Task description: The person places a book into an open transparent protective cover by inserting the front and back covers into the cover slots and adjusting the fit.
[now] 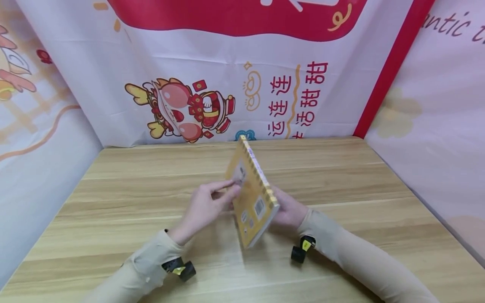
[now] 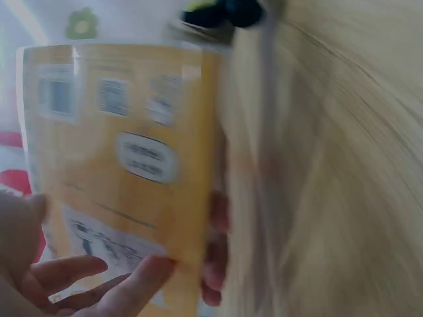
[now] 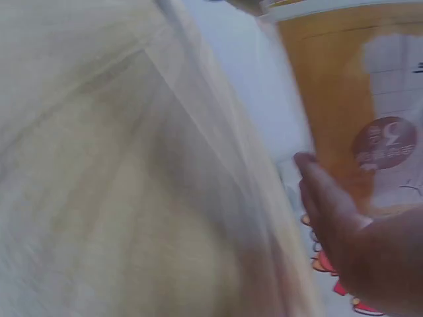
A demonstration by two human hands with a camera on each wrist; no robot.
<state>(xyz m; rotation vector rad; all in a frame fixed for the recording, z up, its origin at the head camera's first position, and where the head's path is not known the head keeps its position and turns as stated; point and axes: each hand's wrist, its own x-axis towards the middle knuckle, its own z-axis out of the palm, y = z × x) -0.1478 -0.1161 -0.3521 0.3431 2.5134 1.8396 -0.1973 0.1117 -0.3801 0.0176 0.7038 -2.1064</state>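
Observation:
A yellow book (image 1: 253,195) stands tilted on edge above the table, its spiral-like patterned spine or edge facing up. On the side toward the left, its cover shows a barcode and small printed labels. My left hand (image 1: 204,206) reaches its thumb and fingers to this cover, fingertips right at the printed panel. My right hand (image 1: 289,210) holds the book from the other side, partly hidden behind it. Fingertips (image 2: 217,257) show round the book's edge in the left wrist view. The right wrist view shows the opposite cover with a round brown logo, beside the right hand (image 3: 377,257).
A wood-grain table (image 1: 132,193) lies under both hands. Behind it hangs a white and red printed cloth (image 1: 212,50), with further printed cloth at the left and right sides. Each wrist wears a small black camera, one on the left (image 1: 185,271).

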